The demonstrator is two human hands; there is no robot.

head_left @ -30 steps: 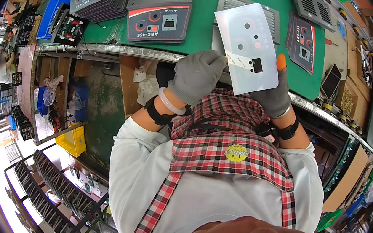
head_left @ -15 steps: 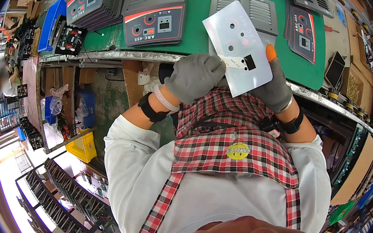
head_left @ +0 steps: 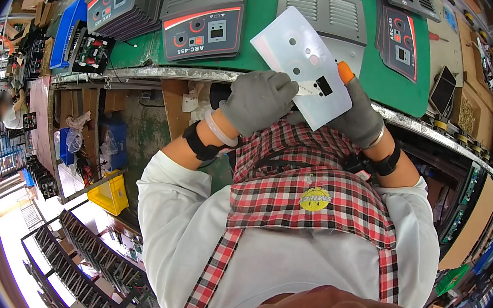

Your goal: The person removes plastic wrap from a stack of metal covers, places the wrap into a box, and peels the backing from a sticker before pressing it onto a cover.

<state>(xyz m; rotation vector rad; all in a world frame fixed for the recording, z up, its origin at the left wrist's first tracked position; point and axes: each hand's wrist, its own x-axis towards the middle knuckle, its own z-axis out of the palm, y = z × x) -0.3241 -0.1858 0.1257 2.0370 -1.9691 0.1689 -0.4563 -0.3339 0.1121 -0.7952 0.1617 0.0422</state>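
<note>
A pale, shiny panel sticker sheet (head_left: 310, 71), with round holes and a dark rectangular window, is held tilted above the bench's front edge. My right hand (head_left: 357, 118), in a grey glove with an orange cover on the thumb, grips its right edge. My gloved left hand (head_left: 258, 102) is closed, its fingertips at the sheet's lower left edge beside a small whitish strip. Whether the left fingers pinch the sheet itself or something small on it is hidden. Behind the sheet lies a grey vented metal panel (head_left: 344, 16), partly covered by it.
Grey panels with printed black-and-red fronts (head_left: 202, 33) stand in stacks to the left on the green bench mat (head_left: 263, 4). More panels (head_left: 397, 43) lie at the right, near a dark phone-like device (head_left: 443, 90). A blue bin (head_left: 68, 33) sits far left.
The sheet has shifted left and slightly down at its near end, tilting further to the left. My right hand moved a little left with it; my left hand stays nearly in place.
</note>
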